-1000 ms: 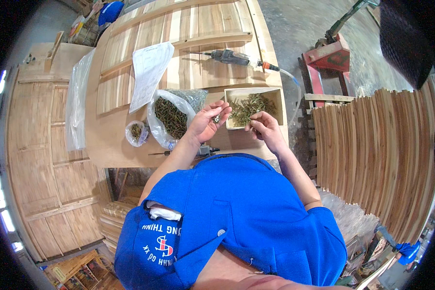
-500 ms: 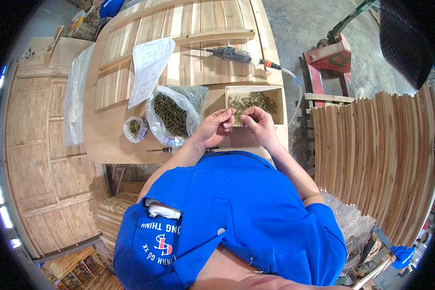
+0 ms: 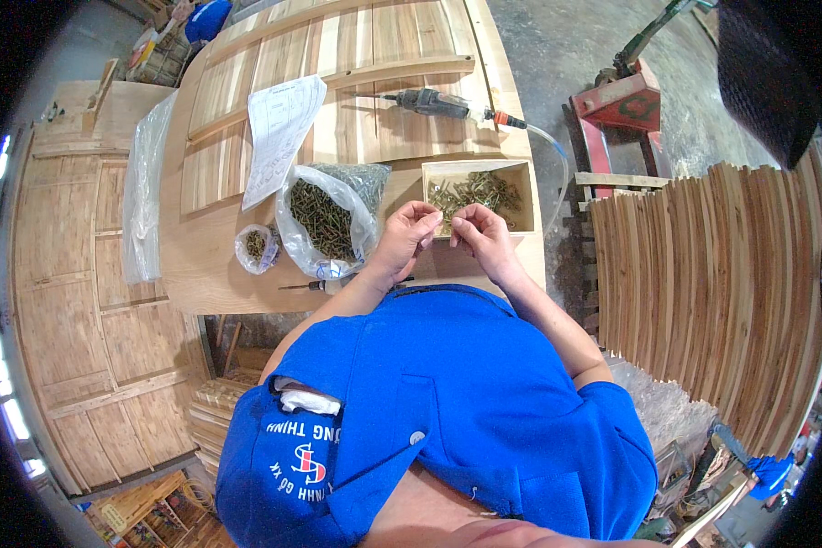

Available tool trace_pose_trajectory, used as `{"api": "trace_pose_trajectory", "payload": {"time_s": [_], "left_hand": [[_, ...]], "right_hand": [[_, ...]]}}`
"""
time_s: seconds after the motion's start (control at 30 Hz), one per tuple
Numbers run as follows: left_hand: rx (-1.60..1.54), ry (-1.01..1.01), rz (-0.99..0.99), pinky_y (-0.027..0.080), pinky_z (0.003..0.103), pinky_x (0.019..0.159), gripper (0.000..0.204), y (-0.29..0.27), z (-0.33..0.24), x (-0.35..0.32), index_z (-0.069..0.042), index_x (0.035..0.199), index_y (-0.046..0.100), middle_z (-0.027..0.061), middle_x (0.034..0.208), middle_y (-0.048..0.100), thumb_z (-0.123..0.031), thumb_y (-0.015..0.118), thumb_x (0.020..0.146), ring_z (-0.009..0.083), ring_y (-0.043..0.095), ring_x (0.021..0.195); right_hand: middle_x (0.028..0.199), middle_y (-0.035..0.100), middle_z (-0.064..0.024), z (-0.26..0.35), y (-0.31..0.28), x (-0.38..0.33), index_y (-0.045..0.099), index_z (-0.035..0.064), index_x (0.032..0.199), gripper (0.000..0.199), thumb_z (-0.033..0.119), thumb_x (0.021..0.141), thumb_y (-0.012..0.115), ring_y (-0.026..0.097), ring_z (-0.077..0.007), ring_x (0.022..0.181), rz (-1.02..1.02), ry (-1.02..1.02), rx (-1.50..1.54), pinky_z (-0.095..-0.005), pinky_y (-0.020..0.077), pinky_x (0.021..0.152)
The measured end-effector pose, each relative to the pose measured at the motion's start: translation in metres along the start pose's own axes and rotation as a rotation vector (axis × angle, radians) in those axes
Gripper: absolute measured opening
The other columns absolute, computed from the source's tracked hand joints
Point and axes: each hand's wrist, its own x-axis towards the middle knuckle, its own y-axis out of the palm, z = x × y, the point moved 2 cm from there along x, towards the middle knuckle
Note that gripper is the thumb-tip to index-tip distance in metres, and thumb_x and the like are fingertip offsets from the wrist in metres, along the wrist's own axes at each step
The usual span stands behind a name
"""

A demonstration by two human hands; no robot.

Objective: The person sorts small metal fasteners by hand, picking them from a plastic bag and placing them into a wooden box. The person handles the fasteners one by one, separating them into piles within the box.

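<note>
Close together over the front edge of an open light wood box [image 3: 470,167], both hands are held with fingertips pinched. My left hand [image 3: 404,239] has thumb and forefinger pressed together at the box's front left. A small gap separates it from my right hand [image 3: 486,239], closed in a similar pinch. Whatever sits between the fingertips is too small to make out. Loose brass-coloured screws [image 3: 495,190] lie in the box. Left of my hands stands an open clear plastic bag [image 3: 363,239] full of similar screws [image 3: 318,219], beside a smaller bag [image 3: 258,247].
A dark power driver [image 3: 434,103] with an air hose [image 3: 563,160] lies on a slatted wood panel [image 3: 356,132], near a paper sheet [image 3: 281,128]. Another driver [image 3: 315,286] is partly under my left forearm. Stacked boards [image 3: 703,292] and a red pallet jack [image 3: 616,105] stand to the right.
Both hands stay over the box edge with only small finger shifts; the right fingers have curled in slightly. The whole view has tilted a little.
</note>
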Motion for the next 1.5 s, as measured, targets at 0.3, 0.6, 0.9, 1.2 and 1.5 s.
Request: {"api": "trace_pose_trajectory", "payload": {"time_s": [0.3,0.6,0.9,1.2,1.5], "left_hand": [[0.841,0.55,-0.111,0.043,0.027,0.052,0.017,0.012,-0.014,-0.011,-0.001,0.085,0.06,0.0023,0.064,0.058,-0.017,0.06,0.082,0.011,0.053,0.057],[1.32,0.788,-0.036,0.045,0.035,0.054,0.017,0.019,-0.045,-0.008,-0.002,0.074,0.06,0.0159,0.067,0.058,-0.017,0.058,0.081,0.0304,0.059,0.061],[1.217,0.66,-0.084,0.044,0.037,0.051,0.018,0.024,-0.072,0.003,-0.006,0.079,0.062,0.0116,0.067,0.059,-0.024,0.06,0.082,0.0285,0.058,0.058],[1.458,0.727,-0.089,0.046,0.039,0.055,0.02,0.021,-0.07,0.011,-0.01,0.078,0.062,0.0101,0.07,0.062,-0.029,0.057,0.083,0.0286,0.06,0.063],[0.784,0.169,0.023,0.047,0.032,0.06,0.016,-0.007,-0.041,0.036,-0.006,0.094,0.059,0.0095,0.08,0.063,-0.018,0.052,0.087,0.0211,0.061,0.069]], "right_hand": [[0.061,0.05,0.0027,-0.014,0.004,0.0,0.051,0.0083,0.088,0.014,0.022,0.09,0.054,0.036,-0.0025,0.046,0.014,0.116,0.159,-0.0171,0.0249,0.04],[0.062,0.051,0.0021,-0.011,0.008,-0.006,0.053,0.0084,0.089,0.011,0.019,0.087,0.057,0.037,-0.0043,0.044,0.091,0.237,0.444,-0.0178,0.0247,0.038],[0.058,0.04,0.0013,-0.017,-0.022,-0.013,0.052,0.008,0.093,0.013,0.019,0.088,0.047,0.031,-0.009,0.045,-0.13,0.319,0.752,-0.0224,0.0273,0.042],[0.057,0.042,0.0004,-0.007,-0.016,-0.029,0.053,0.0049,0.098,0.015,0.01,0.088,0.045,0.032,-0.0075,0.045,-0.213,0.264,0.496,-0.0225,0.0283,0.041],[0.064,0.051,0.0019,-0.014,-0.019,-0.029,0.052,0.006,0.11,0.023,0.018,0.091,0.047,0.038,-0.0054,0.047,-0.128,0.211,0.381,-0.0175,0.0292,0.043]]}}
